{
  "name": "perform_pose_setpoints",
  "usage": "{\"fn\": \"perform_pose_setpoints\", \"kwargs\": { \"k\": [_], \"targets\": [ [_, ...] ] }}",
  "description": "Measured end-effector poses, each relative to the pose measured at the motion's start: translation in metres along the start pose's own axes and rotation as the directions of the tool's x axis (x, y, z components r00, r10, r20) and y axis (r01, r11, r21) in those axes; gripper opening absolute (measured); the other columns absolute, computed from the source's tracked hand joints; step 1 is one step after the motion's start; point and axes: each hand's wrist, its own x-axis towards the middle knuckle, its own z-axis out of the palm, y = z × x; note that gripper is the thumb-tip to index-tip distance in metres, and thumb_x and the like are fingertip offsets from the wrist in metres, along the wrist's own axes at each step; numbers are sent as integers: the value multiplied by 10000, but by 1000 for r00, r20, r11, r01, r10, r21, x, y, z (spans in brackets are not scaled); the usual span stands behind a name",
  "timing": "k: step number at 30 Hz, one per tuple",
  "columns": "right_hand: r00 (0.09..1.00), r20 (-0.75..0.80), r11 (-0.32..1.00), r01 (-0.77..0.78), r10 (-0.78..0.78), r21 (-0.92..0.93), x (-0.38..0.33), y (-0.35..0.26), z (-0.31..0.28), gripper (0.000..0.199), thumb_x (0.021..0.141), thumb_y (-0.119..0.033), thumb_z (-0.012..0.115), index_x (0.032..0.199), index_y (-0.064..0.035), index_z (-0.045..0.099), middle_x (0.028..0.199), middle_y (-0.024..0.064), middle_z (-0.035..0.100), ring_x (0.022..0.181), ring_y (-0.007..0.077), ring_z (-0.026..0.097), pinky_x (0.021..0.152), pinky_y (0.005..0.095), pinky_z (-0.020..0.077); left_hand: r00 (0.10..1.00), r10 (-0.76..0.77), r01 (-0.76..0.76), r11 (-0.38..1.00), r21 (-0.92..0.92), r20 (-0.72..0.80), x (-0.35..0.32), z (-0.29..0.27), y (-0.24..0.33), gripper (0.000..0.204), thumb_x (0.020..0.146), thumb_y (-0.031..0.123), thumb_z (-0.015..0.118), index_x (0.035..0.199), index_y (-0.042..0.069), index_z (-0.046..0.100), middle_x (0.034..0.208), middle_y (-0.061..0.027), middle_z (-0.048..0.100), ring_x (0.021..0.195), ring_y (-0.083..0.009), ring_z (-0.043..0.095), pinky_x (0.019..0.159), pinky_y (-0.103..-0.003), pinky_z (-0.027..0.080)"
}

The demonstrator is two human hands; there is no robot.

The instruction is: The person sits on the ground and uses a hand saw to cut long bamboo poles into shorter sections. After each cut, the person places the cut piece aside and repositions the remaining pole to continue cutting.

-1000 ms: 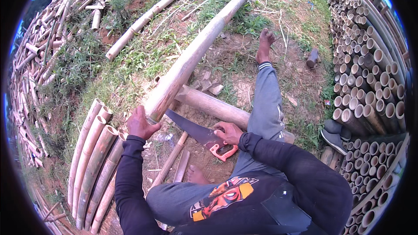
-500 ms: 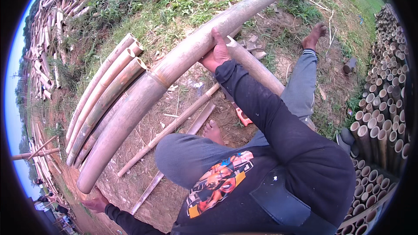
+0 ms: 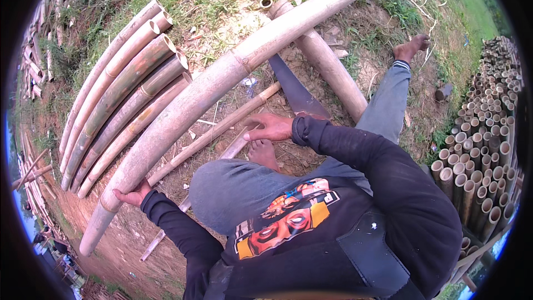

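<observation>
Bamboo pole (image 3: 222,78) long, slanting 7 to 1 o'clock. Left hand (image 3: 130,195) curled around its lower end. Right hand (image 3: 272,128) open, fingers spread — beside machete blade (image 3: 294,89), at 2 o'clock. Cut culms (image 3: 122,89) stacked at 10 o'clock.

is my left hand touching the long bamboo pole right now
Touching. The head view shows the left hand cupped against the underside of the long bamboo pole near its thick end, fingers pressed to it with no gap.

bamboo pole (image 3: 222,78): smooth, matt, tan | blade (image 3: 294,89): dark dull metal | ground (image 3: 127,244): rough dirt
</observation>
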Motion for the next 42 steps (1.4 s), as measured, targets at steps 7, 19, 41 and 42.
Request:
{"fn": "perform_pose_setpoints", "kwargs": {
  "k": [7, 19, 41, 42],
  "targets": [
    [972, -141, 971, -208, 190, -121, -69, 103, -15, 746, 951, -515, 764, 1429, 34, 599, 1309, 263, 708, 1176, 346, 722, 1026, 439, 563, 997, -4, 24, 970, 242, -81, 43, -17, 2, 889, 845, 758, 712, 1535, 229, 529, 1555, -90, 570, 1429, -349, 524, 1123, -662, 406],
    [951, -306, 909, -90, -43, -406, -43, 72, -6, 497, 962, -308, 749, 1319, 25, 659, 1222, 240, 744, 1099, 389, 740, 965, 460, 580, 980, -199, 76, 492, 867, 27, -7, -92, -117, 750, 1030, 586, 659, 1507, 32, 493, 1324, -228, 681, 1172, -370, 697, 1023, -486, 535],
    [931, 120, 380, 255, -344, -889, 10, -67, -73, 552, 899, -456, 795, 1312, -101, 700, 1025, 168, 734, 933, 388, 725, 836, 483, 562, 326, -314, -940, -209, 271, 892, -133, -11, -123, 159, 912, 146, 672, 1069, 167, 660, 869, -64, 682, 819, -313, 742, 713, -477, 568],
    [913, 95, 372, 255, -398, -892, 4, -70, -83, 539, 906, -433, 792, 1326, -108, 695, 1032, 170, 729, 932, 392, 719, 837, 488, 554, 293, -297, -948, -217, 235, 909, -132, 6, -126, 150, 908, 147, 676, 1055, 169, 658, 859, -55, 680, 813, -298, 740, 714, -457, 563]
  ]
}}
